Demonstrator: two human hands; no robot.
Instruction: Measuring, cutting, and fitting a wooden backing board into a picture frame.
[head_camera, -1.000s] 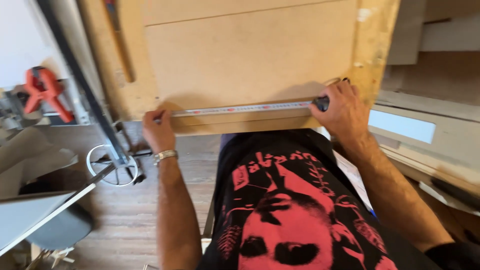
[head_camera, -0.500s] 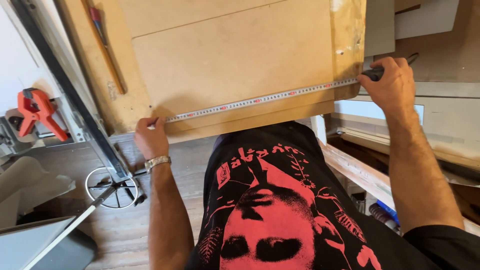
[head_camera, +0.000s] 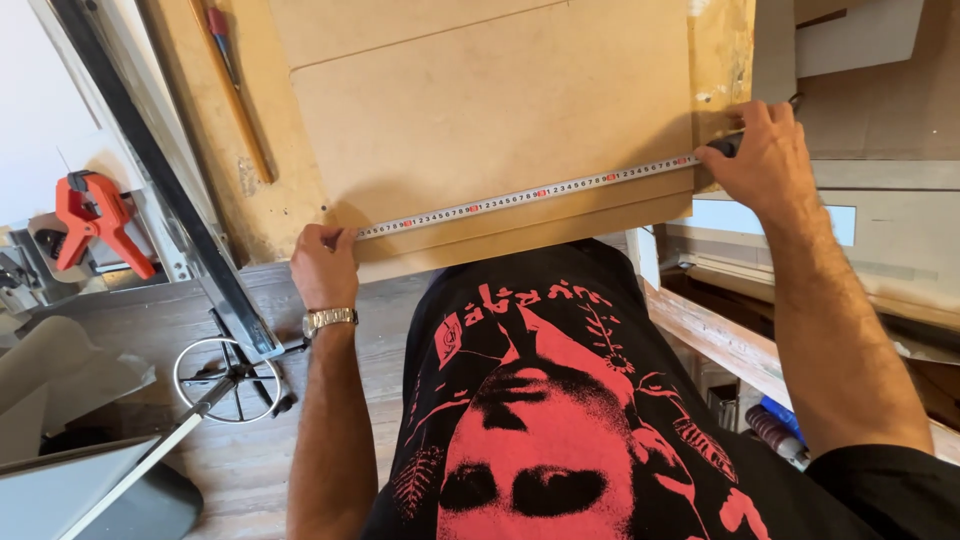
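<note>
Head view: tape measure (head_camera: 520, 195) is a thin pale strip with red marks, stretched flat across the lower part of the tan fibreboard panel (head_camera: 480, 110), running from 8 o'clock up to 2 o'clock. Your left hand (head_camera: 322, 265) pinches its end at the panel's left edge. Your right hand (head_camera: 762, 150) is closed around the dark tape case at the right edge. Hands well apart. The near panel edge sits just above your shirt. An orange clamp (head_camera: 90, 220) lies at 9 o'clock, past the metal rail (head_camera: 170, 190).
</note>
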